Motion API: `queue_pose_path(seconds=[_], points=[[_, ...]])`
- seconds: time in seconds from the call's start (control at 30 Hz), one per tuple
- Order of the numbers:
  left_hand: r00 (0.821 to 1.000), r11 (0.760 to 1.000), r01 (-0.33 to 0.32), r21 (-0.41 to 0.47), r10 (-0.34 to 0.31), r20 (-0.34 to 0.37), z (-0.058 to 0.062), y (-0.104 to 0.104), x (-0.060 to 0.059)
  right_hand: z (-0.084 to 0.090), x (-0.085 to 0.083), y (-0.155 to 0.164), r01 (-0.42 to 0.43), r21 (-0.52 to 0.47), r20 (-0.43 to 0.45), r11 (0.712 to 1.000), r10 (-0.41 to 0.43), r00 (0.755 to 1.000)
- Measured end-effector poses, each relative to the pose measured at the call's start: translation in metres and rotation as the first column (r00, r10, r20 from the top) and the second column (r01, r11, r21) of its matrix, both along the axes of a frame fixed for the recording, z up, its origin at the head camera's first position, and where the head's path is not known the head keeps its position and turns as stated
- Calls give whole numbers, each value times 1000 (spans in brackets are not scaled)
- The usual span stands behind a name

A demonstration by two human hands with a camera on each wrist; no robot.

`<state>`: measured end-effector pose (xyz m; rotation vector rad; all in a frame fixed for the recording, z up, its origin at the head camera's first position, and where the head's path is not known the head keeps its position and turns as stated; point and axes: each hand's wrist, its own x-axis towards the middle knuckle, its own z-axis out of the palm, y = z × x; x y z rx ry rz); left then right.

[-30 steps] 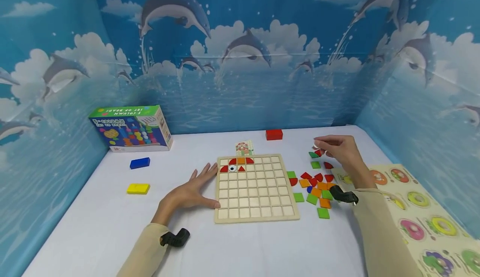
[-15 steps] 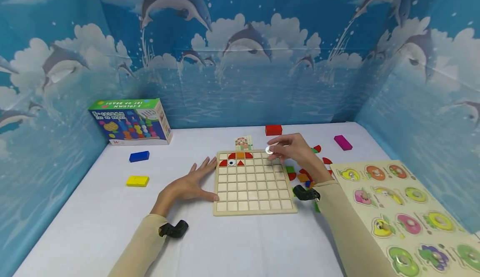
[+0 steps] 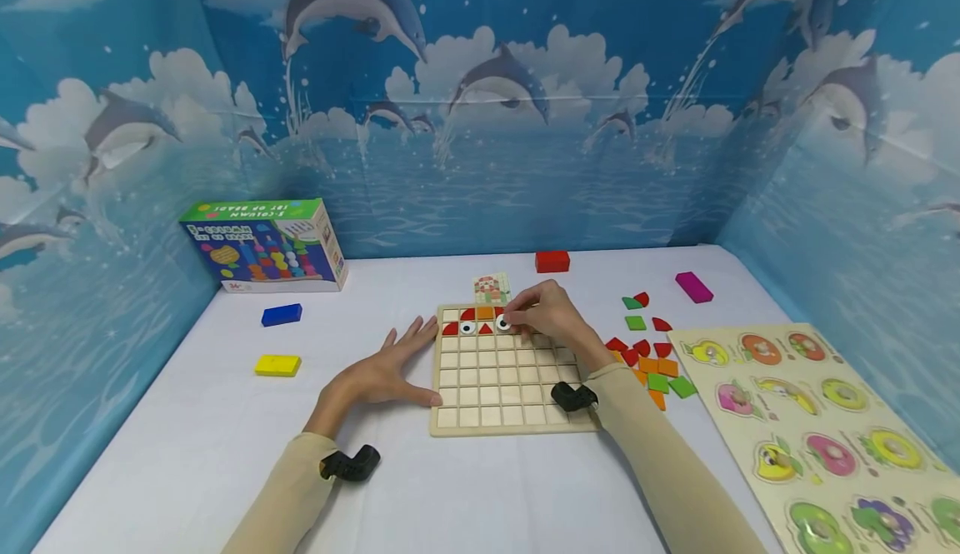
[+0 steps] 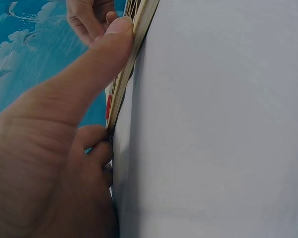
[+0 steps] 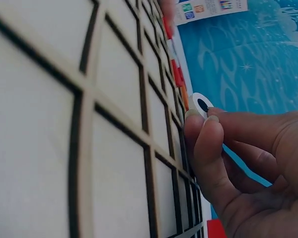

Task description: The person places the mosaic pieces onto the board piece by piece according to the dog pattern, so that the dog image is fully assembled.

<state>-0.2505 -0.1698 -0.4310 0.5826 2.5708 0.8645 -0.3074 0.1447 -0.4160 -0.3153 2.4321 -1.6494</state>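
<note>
A wooden grid board [image 3: 487,396] lies on the white table. My left hand [image 3: 382,371] rests against its left edge, fingers spread, the thumb touching the lower part of that side. My right hand [image 3: 551,316] pinches a round white eye piece [image 5: 200,103] with a black centre, tilted over the second row of cells. Left of it in that row sit a red triangle [image 3: 486,329], another eye piece [image 3: 468,328] and a red quarter-round piece [image 3: 450,330]. An orange square [image 3: 485,312] lies in the top row between red quarter-rounds, the right one partly hidden by my right hand.
A small picture card [image 3: 491,287] lies behind the board. Loose coloured pieces [image 3: 658,382] are scattered to the right, beside a fruit puzzle board [image 3: 780,446]. Around stand a red block [image 3: 552,262], magenta block [image 3: 693,287], blue block [image 3: 282,315], yellow block [image 3: 277,366] and toy box [image 3: 262,246].
My right hand has carried the white eye piece leftward from the loose pieces to the board's upper rows. The magenta block has come into view. My left hand stays at the board's edge.
</note>
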Motion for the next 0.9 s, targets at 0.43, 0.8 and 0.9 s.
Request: queue_pose_path(seconds=[0.43,0.8,0.9], points=[[1000,1000,-15,-3,15,5,2,0,1,2,-1,-11,42,199,-87,979,-26,996],[1000,1000,-19,-6,19,6,2,1,1,2,0,-11,30,197,-87,980,-13,996],[1000,1000,-22,-9,22,6,1,1,1,3,1,-10,20,176,-75,984,-7,997]])
